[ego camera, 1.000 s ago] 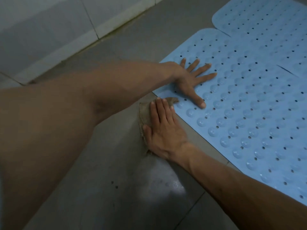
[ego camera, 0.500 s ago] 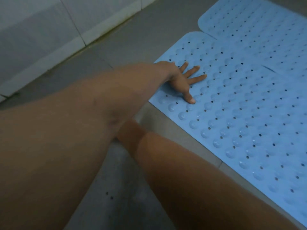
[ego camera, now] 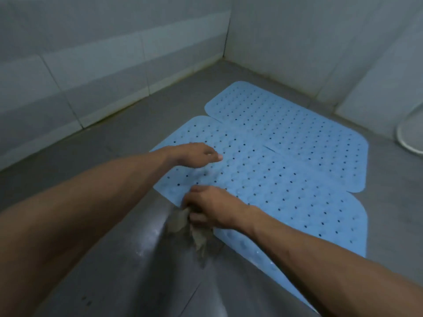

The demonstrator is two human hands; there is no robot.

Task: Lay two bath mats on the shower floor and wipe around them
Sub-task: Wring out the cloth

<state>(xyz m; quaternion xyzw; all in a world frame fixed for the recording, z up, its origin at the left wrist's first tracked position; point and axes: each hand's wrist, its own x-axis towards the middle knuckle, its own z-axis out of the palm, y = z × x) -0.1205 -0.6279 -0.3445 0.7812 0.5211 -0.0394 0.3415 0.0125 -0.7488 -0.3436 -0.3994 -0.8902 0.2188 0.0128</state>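
Two light blue perforated bath mats lie side by side on the grey shower floor, the near mat [ego camera: 286, 197] slightly overlapped by the far mat [ego camera: 297, 133]. My left hand [ego camera: 194, 155] hovers just above the near mat's left part, fingers loosely together, holding nothing. My right hand [ego camera: 210, 207] is at the near mat's front-left edge, shut on a crumpled brownish cloth [ego camera: 190, 227] that hangs down to the floor beside the mat.
Tiled walls [ego camera: 114, 72] meet in a corner behind the mats. The grey floor [ego camera: 128, 259] shines wet in front of the mat edge. A white curved object [ego camera: 409, 133] sits at the right edge of view.
The view has pulled back and up. My left hand has lifted off the mat. My right hand, earlier pressing the cloth flat on the floor, now grips it bunched at the mat edge.
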